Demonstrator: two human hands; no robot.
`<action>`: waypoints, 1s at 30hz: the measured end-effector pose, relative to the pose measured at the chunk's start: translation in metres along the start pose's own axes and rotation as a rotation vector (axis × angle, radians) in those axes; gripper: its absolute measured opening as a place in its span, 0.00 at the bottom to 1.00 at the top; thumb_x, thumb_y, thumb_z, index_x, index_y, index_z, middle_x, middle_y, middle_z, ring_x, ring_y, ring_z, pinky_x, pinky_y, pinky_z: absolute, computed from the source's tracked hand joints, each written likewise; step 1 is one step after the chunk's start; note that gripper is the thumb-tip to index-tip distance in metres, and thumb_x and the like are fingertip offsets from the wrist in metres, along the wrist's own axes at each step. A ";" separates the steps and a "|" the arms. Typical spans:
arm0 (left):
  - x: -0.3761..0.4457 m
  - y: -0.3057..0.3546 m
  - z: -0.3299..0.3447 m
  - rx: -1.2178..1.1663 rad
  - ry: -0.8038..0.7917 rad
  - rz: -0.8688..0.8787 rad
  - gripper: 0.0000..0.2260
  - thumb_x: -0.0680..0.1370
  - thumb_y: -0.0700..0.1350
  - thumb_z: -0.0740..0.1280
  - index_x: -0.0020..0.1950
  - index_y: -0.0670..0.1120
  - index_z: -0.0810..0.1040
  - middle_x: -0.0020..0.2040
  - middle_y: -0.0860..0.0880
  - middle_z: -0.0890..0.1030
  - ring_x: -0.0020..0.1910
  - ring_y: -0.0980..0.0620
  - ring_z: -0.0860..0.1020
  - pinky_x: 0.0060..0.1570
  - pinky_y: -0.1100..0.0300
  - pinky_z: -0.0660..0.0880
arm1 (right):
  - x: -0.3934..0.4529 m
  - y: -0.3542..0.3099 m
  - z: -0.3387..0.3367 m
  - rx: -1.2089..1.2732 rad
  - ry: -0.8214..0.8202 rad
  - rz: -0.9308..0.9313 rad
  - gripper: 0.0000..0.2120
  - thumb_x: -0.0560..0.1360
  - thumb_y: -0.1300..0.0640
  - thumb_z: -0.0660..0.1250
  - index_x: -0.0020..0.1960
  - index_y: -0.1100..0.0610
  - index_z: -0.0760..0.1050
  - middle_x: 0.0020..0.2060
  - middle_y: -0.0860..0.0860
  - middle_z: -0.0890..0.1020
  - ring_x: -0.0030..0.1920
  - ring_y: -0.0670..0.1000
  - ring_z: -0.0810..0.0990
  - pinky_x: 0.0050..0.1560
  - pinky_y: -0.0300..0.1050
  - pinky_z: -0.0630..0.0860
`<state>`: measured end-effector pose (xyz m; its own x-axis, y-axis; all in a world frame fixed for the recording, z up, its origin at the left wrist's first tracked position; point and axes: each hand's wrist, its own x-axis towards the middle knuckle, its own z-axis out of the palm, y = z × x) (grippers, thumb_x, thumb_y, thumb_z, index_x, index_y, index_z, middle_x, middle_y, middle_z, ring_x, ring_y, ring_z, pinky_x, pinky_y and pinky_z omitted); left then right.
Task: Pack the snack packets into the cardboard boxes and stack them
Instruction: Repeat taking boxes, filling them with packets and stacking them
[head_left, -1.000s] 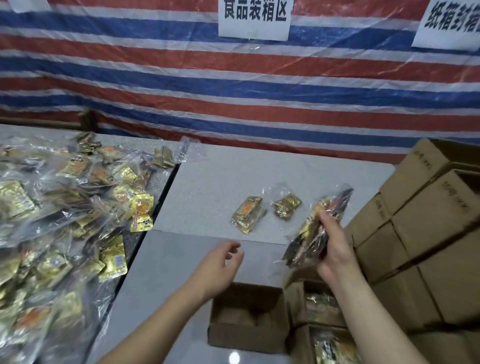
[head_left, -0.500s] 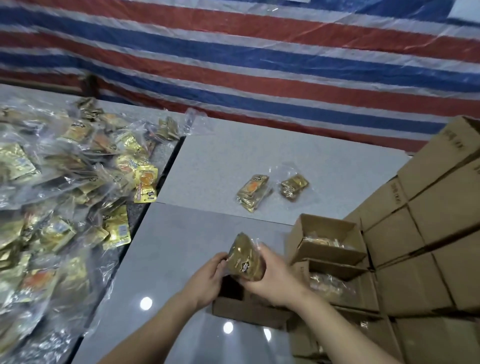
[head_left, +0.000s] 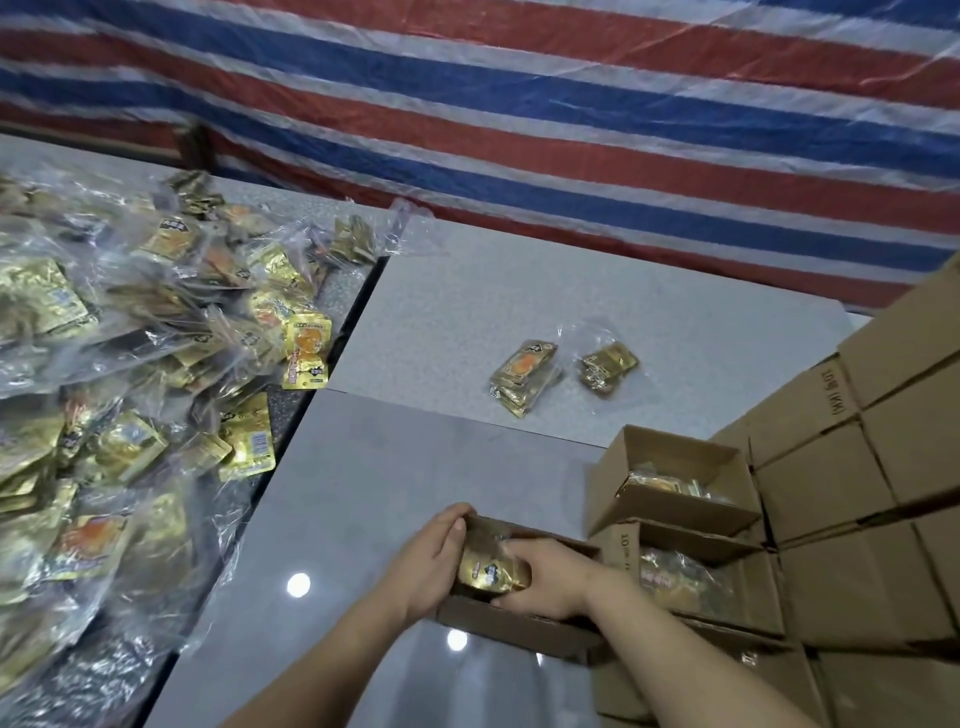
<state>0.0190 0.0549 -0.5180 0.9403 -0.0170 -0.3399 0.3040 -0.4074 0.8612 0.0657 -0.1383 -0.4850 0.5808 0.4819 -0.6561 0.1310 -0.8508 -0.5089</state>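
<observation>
A gold snack packet bundle (head_left: 492, 570) sits in the mouth of a small open cardboard box (head_left: 511, 626) on the grey table. My right hand (head_left: 550, 579) grips the bundle from the right and below. My left hand (head_left: 434, 558) holds the box's left wall, thumb against the bundle. Two more bagged bundles, one (head_left: 524, 375) and another (head_left: 609, 365), lie farther back on the table.
A big heap of gold packets in clear bags (head_left: 135, 374) covers the left table. Open filled boxes (head_left: 675, 483) stand stacked just right of my hands, with a wall of closed boxes (head_left: 872, 467) beyond. A striped tarp (head_left: 519, 104) hangs behind.
My right hand brought the bundle from up near the stacked boxes down into the open box. My left hand moved in onto the box's left side. The camera tilted down.
</observation>
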 end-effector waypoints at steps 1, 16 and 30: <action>-0.001 -0.001 0.001 0.009 -0.003 0.006 0.15 0.85 0.49 0.54 0.69 0.52 0.72 0.66 0.55 0.75 0.66 0.58 0.72 0.70 0.61 0.64 | 0.006 0.002 0.006 -0.033 -0.036 0.039 0.21 0.69 0.40 0.73 0.60 0.42 0.75 0.56 0.43 0.81 0.57 0.48 0.79 0.60 0.42 0.75; -0.001 -0.001 0.003 0.091 0.003 0.052 0.17 0.85 0.48 0.54 0.73 0.49 0.70 0.70 0.54 0.73 0.69 0.61 0.68 0.68 0.72 0.58 | -0.009 0.001 0.009 -0.055 0.175 -0.069 0.15 0.78 0.52 0.65 0.62 0.56 0.80 0.65 0.50 0.78 0.66 0.50 0.74 0.66 0.38 0.66; -0.002 0.008 0.004 0.149 0.004 0.031 0.17 0.85 0.49 0.53 0.73 0.50 0.70 0.70 0.55 0.72 0.69 0.60 0.68 0.70 0.67 0.60 | 0.017 -0.014 0.008 0.015 -0.115 0.228 0.19 0.82 0.44 0.54 0.63 0.52 0.76 0.62 0.53 0.80 0.66 0.55 0.76 0.62 0.45 0.69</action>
<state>0.0192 0.0484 -0.5124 0.9496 -0.0287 -0.3123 0.2488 -0.5375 0.8058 0.0669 -0.1169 -0.4937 0.4989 0.2991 -0.8134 -0.0055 -0.9374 -0.3481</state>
